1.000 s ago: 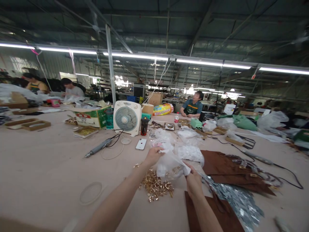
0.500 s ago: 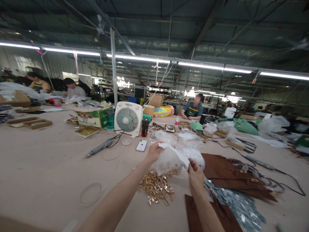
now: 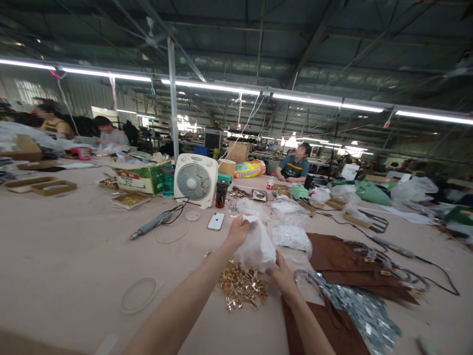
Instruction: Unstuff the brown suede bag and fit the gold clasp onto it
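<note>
A thin white plastic bag [image 3: 256, 245] hangs over the near middle of the table. My left hand [image 3: 239, 230] is closed on its gathered top. At the bag's lower right side is my right hand [image 3: 284, 278], its fingers apart and close to the plastic; whether they touch it I cannot tell. A heap of small gold-coloured metal fittings [image 3: 242, 286] lies directly below the bag, between my forearms. Behind my right hand sits another clear bag [image 3: 291, 237] with whitish contents.
Brown leather-like pieces [image 3: 343, 256] and grey metallic pieces [image 3: 365, 305] lie to the right. A phone [image 3: 216, 221], a tumbler [image 3: 221, 194], a box fan [image 3: 195, 180] and a corded electric screwdriver [image 3: 151, 225] are ahead and left. A co-worker [image 3: 294, 165] sits across the table.
My right hand has let go of the bag's upper edge and moved down and left to its lower side. The bag, stretched between both hands before, now hangs from my left hand.
</note>
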`<action>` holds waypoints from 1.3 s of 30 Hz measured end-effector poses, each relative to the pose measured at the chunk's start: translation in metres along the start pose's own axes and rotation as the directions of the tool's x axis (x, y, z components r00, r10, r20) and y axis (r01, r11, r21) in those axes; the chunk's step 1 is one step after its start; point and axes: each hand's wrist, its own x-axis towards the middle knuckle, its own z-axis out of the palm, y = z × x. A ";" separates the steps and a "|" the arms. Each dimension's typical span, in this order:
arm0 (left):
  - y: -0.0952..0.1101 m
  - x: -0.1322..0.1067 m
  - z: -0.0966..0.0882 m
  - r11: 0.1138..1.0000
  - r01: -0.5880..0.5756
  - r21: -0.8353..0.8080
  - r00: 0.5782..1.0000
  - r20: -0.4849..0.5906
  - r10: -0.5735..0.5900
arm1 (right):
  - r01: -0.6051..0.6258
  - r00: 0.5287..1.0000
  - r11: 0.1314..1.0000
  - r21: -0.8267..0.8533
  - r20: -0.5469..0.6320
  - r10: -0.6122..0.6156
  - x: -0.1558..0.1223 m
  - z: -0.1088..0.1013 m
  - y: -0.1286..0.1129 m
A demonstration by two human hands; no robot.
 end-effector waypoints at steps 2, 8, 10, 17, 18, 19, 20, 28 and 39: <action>0.006 -0.001 0.002 1.000 -0.007 -0.029 1.000 -0.001 0.007 | 0.060 0.997 0.996 -0.069 0.043 -0.057 -0.006 0.006 0.005; 0.025 0.014 -0.015 0.982 -0.079 -0.173 0.966 -0.255 0.033 | 0.031 0.998 0.982 -0.187 -0.052 -0.041 -0.007 0.004 0.011; 0.028 0.017 -0.026 0.968 -0.101 -0.230 0.926 -0.378 0.007 | 0.014 0.998 0.984 -0.177 -0.063 -0.026 -0.001 0.000 0.014; 0.041 0.015 -0.063 0.913 -0.163 -0.373 0.766 -0.632 -0.121 | -0.112 0.976 0.987 -0.111 -0.200 0.089 0.020 -0.014 0.025; 0.045 0.015 -0.068 0.906 -0.175 -0.384 0.742 -0.656 -0.135 | -0.129 0.970 0.988 -0.087 -0.219 0.107 0.021 -0.016 0.025; 0.049 0.014 -0.074 0.900 -0.187 -0.394 0.720 -0.679 -0.148 | -0.139 0.965 0.989 -0.058 -0.233 0.122 0.022 -0.018 0.025; 0.053 0.012 -0.080 0.894 -0.196 -0.402 0.697 -0.699 -0.161 | -0.145 0.960 0.989 -0.025 -0.245 0.134 0.023 -0.019 0.023; 0.049 -0.044 -0.102 0.859 -0.131 -0.495 0.544 -0.760 -0.355 | -0.069 0.943 0.971 0.228 -0.303 0.138 0.040 -0.014 -0.022; 0.036 -0.123 -0.088 0.758 0.057 -0.650 0.466 -0.654 -0.596 | 0.161 0.933 0.946 0.281 -0.355 -0.053 0.018 -0.011 -0.105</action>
